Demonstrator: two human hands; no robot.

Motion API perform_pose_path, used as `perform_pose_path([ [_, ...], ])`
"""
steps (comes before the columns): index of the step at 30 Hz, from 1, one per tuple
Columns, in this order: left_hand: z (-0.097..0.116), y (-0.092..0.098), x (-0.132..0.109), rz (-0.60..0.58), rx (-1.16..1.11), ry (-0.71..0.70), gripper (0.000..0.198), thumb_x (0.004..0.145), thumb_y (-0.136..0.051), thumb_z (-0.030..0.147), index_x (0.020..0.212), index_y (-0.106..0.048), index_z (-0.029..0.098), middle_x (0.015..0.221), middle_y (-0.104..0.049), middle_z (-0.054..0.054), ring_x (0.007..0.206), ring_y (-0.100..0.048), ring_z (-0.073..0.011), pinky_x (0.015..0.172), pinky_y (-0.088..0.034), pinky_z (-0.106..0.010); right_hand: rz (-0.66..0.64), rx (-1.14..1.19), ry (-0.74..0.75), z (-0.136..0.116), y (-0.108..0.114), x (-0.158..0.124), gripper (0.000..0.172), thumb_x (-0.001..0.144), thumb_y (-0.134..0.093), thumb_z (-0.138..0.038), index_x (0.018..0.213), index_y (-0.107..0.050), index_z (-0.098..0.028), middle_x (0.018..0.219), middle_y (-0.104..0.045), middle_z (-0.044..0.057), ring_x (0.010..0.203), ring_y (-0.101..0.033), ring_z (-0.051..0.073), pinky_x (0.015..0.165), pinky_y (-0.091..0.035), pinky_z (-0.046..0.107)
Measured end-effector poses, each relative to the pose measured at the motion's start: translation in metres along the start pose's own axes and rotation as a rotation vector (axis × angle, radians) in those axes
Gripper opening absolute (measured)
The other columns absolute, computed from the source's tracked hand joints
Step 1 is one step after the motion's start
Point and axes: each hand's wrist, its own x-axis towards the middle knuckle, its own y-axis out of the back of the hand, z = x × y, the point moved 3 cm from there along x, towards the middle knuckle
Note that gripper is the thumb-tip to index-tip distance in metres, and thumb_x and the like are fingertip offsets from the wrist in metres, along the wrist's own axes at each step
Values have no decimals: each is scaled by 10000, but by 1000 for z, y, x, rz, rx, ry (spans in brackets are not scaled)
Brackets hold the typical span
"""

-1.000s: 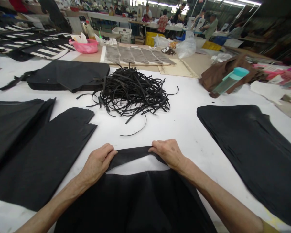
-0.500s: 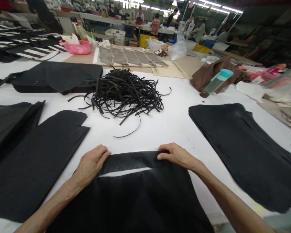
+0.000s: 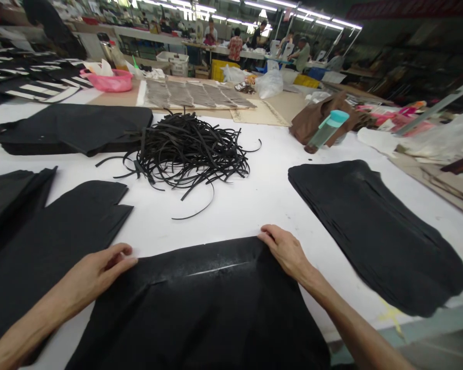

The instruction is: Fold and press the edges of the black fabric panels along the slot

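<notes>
A black sheet of leather-like material [image 3: 212, 313] lies in front of me, with a narrow slit across it near its far edge. White shows through the slit. At the sheet's far left corner is my left hand [image 3: 100, 270], its thumb and curled fingers closed at the edge. My right hand [image 3: 287, 252] pinches the far right corner between thumb and fingers. Both hands are spread apart along the far edge, and the strip between them looks fairly taut. The undersides of the corners are hidden.
Beyond the sheet lies a tangled heap of black strips [image 3: 193, 149]. Black piece stacks lie at right [image 3: 374, 231], left [image 3: 61, 226] and back left [image 3: 73, 128] on the white table [image 3: 231, 216]. Farther back are a teal-lidded bottle [image 3: 327, 131] and a pink basket [image 3: 110, 81]. People work behind.
My left hand has moved left and nearer to me; my right hand has shifted slightly right. The sheet's slit has narrowed to a thin line. The camera view has turned a little.
</notes>
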Motion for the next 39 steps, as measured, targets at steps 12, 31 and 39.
perform_pose_path([
  [12, -4, -9, -44, 40, -263, 121, 253, 661, -574, 417, 681, -623, 169, 611, -613, 1, 641, -584, -216, 582, -463, -285, -184, 496, -303, 48, -9, -8, 379, 671, -594, -527, 860, -637, -200, 865, -697, 72, 841, -627, 287, 715, -484, 345],
  [31, 4, -9, -26, 67, -186, 68, 194, 771, -426, 292, 803, -584, 184, 726, -629, -21, 719, -592, -204, 665, -432, -300, -45, 286, -154, 35, -14, 2, 344, 737, -422, -459, 932, -583, -227, 929, -664, 68, 924, -586, 283, 839, -429, 380],
  [39, -6, -9, -23, -59, -694, 274, 370, 602, -649, 449, 860, -589, 191, 696, -679, -1, 707, -634, -222, 659, -504, -306, -310, 911, -350, 30, -1, 4, 346, 673, -581, -393, 957, -610, -196, 791, -682, 46, 753, -627, 233, 701, -478, 339],
])
